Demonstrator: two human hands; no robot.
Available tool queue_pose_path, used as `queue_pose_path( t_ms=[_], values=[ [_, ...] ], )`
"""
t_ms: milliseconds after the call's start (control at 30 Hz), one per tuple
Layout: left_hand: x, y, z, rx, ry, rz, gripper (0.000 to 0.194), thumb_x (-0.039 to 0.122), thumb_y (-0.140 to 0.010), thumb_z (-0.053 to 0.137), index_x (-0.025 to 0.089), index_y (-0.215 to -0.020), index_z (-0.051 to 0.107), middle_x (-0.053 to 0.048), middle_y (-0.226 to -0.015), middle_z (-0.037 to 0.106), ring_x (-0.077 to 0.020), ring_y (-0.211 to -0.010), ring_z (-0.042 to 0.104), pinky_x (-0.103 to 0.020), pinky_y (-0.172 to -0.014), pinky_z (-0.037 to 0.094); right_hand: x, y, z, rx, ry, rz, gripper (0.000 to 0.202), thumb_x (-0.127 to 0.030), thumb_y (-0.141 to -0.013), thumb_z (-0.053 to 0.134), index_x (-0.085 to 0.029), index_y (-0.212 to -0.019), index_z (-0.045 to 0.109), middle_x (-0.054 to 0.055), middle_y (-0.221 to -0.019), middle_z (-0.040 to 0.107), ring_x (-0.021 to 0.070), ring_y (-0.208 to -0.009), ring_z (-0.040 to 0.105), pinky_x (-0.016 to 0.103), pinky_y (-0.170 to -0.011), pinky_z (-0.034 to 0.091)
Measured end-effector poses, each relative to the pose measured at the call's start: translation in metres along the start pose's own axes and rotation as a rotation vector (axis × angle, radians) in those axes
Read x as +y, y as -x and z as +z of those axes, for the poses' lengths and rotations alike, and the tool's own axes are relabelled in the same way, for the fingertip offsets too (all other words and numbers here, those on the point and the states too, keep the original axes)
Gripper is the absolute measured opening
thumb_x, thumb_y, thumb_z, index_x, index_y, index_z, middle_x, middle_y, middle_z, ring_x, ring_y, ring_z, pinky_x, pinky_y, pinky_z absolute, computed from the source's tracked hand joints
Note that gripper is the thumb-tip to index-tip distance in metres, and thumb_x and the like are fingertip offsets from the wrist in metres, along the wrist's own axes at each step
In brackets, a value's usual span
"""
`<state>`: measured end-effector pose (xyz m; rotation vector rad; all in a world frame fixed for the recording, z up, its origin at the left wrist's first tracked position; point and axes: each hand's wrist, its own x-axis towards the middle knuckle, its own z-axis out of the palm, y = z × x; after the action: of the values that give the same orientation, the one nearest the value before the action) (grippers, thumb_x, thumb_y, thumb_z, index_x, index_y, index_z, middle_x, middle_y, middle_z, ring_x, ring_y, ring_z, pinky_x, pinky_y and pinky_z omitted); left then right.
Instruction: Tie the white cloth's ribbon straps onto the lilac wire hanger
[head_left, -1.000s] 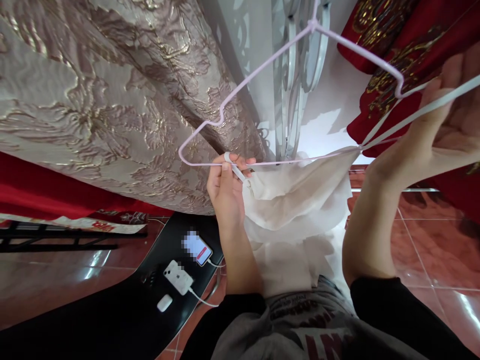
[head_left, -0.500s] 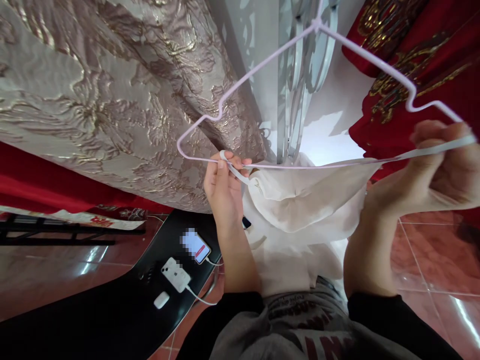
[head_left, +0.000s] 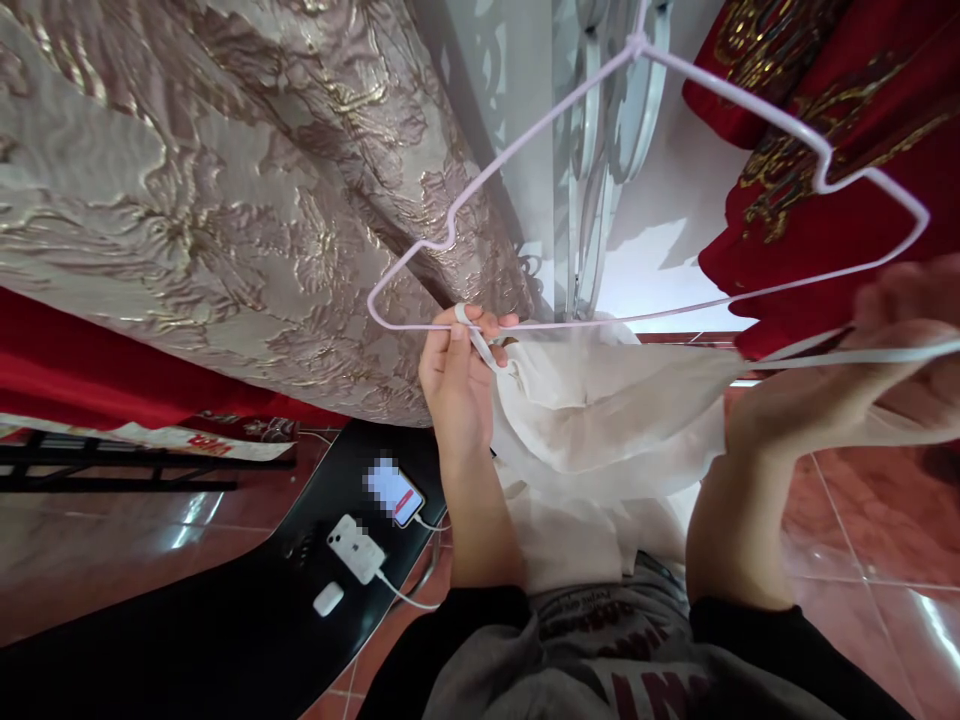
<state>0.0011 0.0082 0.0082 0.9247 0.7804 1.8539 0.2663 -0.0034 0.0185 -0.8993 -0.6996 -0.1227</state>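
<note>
A pale lilac wire hanger [head_left: 536,141] spans the view, its bottom bar crossing my left hand [head_left: 463,380]. Those fingers are closed on the bar, together with a white strap loop of the cream sheer garment [head_left: 600,420]. Over at the right edge, my right hand [head_left: 911,350] holds the garment's other white strap [head_left: 840,357], stretched sideways and below the hanger's right end; the hand is blurred and partly cut off. The garment hangs between both hands and drapes down in front of me.
Patterned pink-and-gold fabric [head_left: 187,200] fills the upper left. Red embellished garments [head_left: 795,190] hang at the right, beside a white metal frame [head_left: 592,180]. A black bench [head_left: 225,610] bears two phones [head_left: 355,549] with cables and a small white case [head_left: 328,599].
My right hand has moved down and away from the hanger's right corner, which now shows free of the strap. My left hand has shifted slightly right with the bar.
</note>
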Motion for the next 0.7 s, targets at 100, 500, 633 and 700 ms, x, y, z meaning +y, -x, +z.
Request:
queue_pose_path(
  t_ms=[100,500,633,700],
  values=[
    [0.000,0.001,0.001,-0.003,-0.023,-0.008,0.028,0.045,-0.091,0.085,0.021,-0.097,0.072,-0.003,-0.080,0.068,-0.0202,-0.092,0.077,-0.020,-0.055,0.049,-0.014,0.022,0.033,-0.238,-0.067,-0.215,0.028,-0.058,-0.088,0.078,-0.031,-0.094,0.082,0.000,-0.087,0.078,0.0217,-0.089,0.077,0.047,-0.086,0.062],
    [0.010,-0.020,-0.040,0.314,-0.078,0.488,0.039,-0.002,-0.092,0.055,0.027,-0.099,0.080,0.003,-0.112,0.082,-0.0145,-0.110,0.077,-0.028,-0.095,0.063,-0.018,0.016,0.031,-0.976,0.107,-0.066,0.013,-0.040,-0.088,0.081,-0.034,-0.099,0.082,-0.002,-0.098,0.081,0.0178,-0.090,0.074,0.038,-0.090,0.053],
    [0.026,-0.044,-0.047,0.247,-0.239,0.609,0.026,0.003,-0.094,0.073,0.026,-0.098,0.084,0.004,-0.110,0.082,-0.0159,-0.105,0.078,-0.033,-0.099,0.063,-0.017,0.018,0.033,-0.996,0.102,-0.051,0.016,-0.044,-0.087,0.082,-0.033,-0.098,0.081,-0.001,-0.102,0.082,0.0187,-0.091,0.074,0.039,-0.089,0.054],
    [0.036,-0.052,-0.041,0.103,-0.342,0.562,0.013,0.015,-0.095,0.083,0.023,-0.103,0.086,0.001,-0.110,0.083,-0.0186,-0.101,0.078,-0.036,-0.097,0.064,-0.017,0.019,0.033,-1.007,0.107,-0.051,0.017,-0.045,-0.087,0.082,-0.033,-0.100,0.081,-0.001,-0.102,0.081,0.0188,-0.090,0.073,0.039,-0.088,0.053]
  ],
)
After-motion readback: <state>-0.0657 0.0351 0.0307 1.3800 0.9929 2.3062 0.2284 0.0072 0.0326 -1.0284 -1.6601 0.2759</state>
